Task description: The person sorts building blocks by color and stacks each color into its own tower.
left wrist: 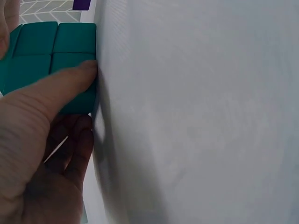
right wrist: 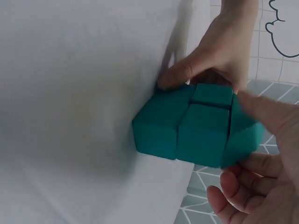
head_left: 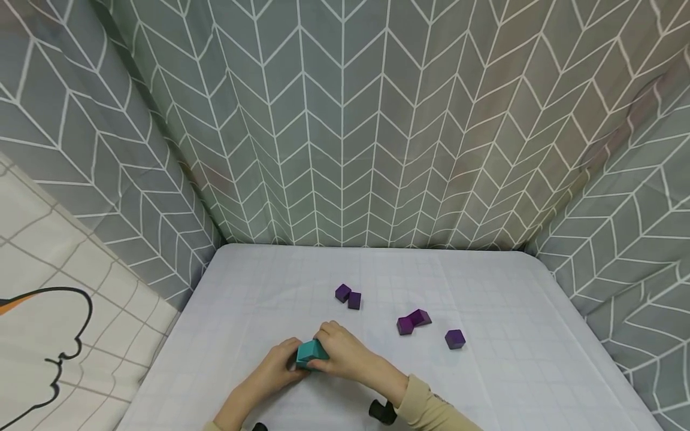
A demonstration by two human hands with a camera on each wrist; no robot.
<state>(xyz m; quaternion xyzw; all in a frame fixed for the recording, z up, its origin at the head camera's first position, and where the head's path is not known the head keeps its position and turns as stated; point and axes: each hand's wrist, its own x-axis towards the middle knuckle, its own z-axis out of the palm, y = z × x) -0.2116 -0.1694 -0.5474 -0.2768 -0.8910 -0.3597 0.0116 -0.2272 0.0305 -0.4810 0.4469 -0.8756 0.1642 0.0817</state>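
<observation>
A small stack of teal blocks (head_left: 311,351) stands on the white tabletop between both hands. My left hand (head_left: 278,366) grips its lower part from the left. In the left wrist view the thumb (left wrist: 77,80) presses on a lower block, the other fingers curled behind. From the right, my right hand (head_left: 347,354) pinches the top of the stack. The right wrist view shows its thumb (right wrist: 261,109) on a slanted teal block (right wrist: 243,133) at the top, with fingers around the far side. Seams between the teal pieces show in both wrist views.
Beyond the hands lie several purple blocks: a pair (head_left: 354,300) at the middle, a touching pair (head_left: 405,325) farther right, and a single block (head_left: 455,339) rightmost. White cloth covers the table (head_left: 259,287). Patterned curtains (head_left: 345,149) hang behind and at the sides.
</observation>
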